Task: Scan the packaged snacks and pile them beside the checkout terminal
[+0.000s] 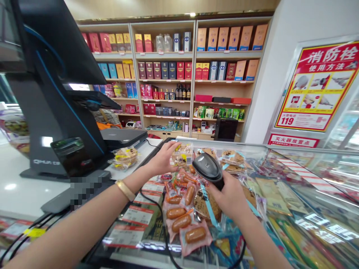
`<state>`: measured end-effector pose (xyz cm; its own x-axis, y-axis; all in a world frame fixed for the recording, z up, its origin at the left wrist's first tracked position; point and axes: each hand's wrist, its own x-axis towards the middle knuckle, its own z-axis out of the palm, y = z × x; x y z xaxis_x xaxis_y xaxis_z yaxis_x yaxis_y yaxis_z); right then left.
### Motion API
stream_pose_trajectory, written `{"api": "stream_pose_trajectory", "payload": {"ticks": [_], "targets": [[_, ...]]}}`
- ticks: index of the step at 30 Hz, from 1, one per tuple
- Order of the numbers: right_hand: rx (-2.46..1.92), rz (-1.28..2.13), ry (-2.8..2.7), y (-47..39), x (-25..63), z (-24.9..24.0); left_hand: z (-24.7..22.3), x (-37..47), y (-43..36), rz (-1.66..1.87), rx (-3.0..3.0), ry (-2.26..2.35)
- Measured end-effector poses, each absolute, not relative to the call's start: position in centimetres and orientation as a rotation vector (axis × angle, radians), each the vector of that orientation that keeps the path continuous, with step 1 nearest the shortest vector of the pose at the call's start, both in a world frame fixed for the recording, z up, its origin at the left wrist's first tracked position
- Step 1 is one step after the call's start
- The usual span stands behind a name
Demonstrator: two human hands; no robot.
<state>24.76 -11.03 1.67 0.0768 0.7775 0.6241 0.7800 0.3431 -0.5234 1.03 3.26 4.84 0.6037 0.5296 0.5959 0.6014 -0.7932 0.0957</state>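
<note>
My right hand (228, 192) is wrapped round the handle of a black barcode scanner (206, 166), whose head points away over the goods. My left hand (162, 158) grips the left edge of a clear snack packet (182, 156) with a yellow label and a barcode; some fingers are hidden behind it. The packet is just left of the scanner head, apart from it. Below both hands lie several packed sausages (181, 223) on the glass counter. A round biscuit packet (206, 205) with a blue strip lies beneath the scanner, partly covered by my right hand.
On the left stands a dark checkout terminal (36, 123), with another snack packet (125, 157) beside its base. The scanner's black cable (165, 239) loops across the glass counter (280, 149). More biscuit packets (232, 158) lie behind. Shelves of boxes (165, 71) line the back wall.
</note>
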Motion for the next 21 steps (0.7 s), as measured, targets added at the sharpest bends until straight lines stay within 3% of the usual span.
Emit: {"api": "stream_pose_trajectory", "payload": {"ticks": [11,21], "targets": [[-1.435,-0.069,-2.003,-11.4,24.2,1.0,8.0,-3.4,1.1,-0.703,-2.761,-0.871],[-1.393,-0.067,-1.986,-11.3,24.2,0.6,7.2,-4.5,1.0,-0.78,-2.715,-0.967]]}}
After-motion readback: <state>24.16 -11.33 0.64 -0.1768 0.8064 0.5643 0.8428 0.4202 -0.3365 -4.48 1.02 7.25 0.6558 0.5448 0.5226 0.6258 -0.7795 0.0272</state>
